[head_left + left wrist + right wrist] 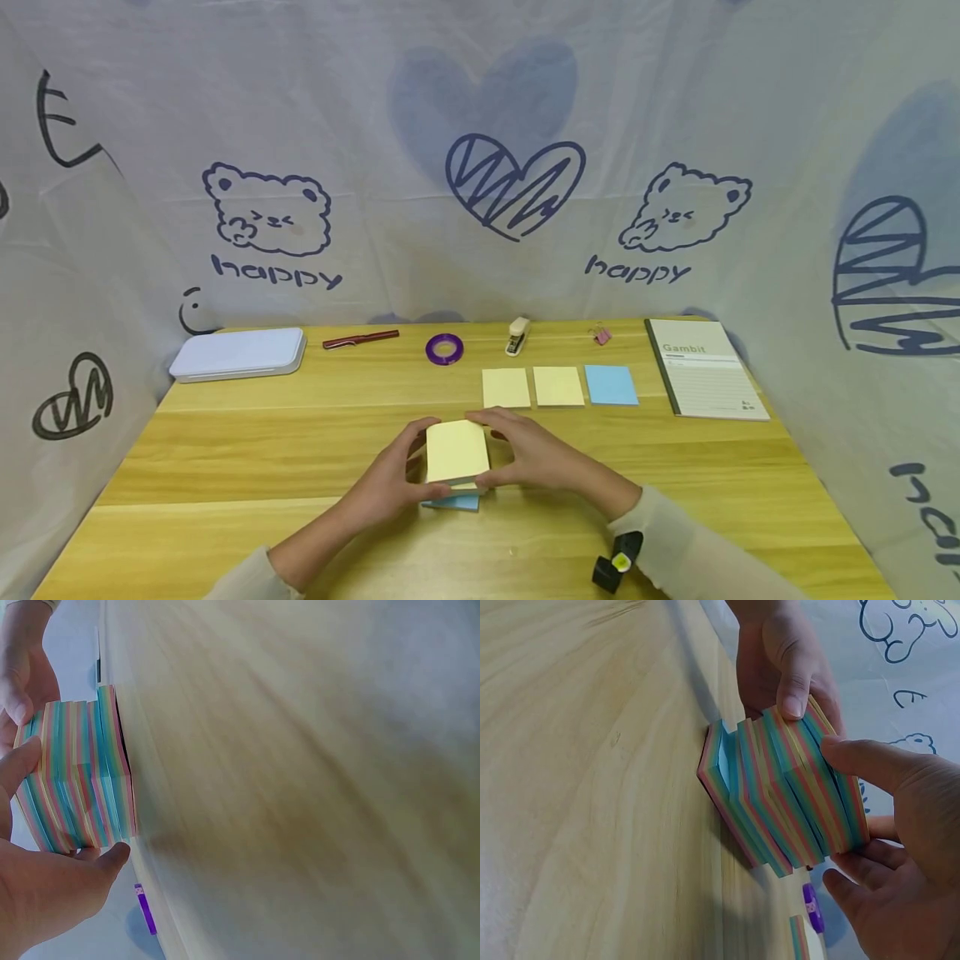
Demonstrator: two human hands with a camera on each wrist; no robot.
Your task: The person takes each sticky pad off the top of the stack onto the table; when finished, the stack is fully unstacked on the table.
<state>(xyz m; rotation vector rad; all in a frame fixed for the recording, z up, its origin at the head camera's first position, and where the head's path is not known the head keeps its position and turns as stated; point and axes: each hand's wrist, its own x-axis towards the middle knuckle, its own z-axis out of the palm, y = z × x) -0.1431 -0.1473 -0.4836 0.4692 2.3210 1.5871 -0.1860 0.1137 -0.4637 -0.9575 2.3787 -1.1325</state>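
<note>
A tall stack of sticky note pads (pixel 457 450) stands on the wooden table in front of me, its top pad pale yellow. Seen from the side in both wrist views, the stack (pixel 75 776) has striped pink, yellow, green and blue edges, and its pads sit slightly out of line. At the bottom a blue pad (pixel 457 503) sticks out toward me. My left hand (pixel 386 483) grips the upper pads from the left, thumb on the near side. From the right, my right hand (pixel 528 450) holds them the same way, its thumb at the near right corner.
Behind the stack lie two yellow pads (pixel 506 388) (pixel 558 387) and a blue pad (pixel 612 385) in a row. Farther back are a white case (pixel 238 354), a red pen (pixel 361 339), purple tape (pixel 444 349), a stapler (pixel 517 336), a pink binder clip (pixel 601 335) and a notebook (pixel 705 368).
</note>
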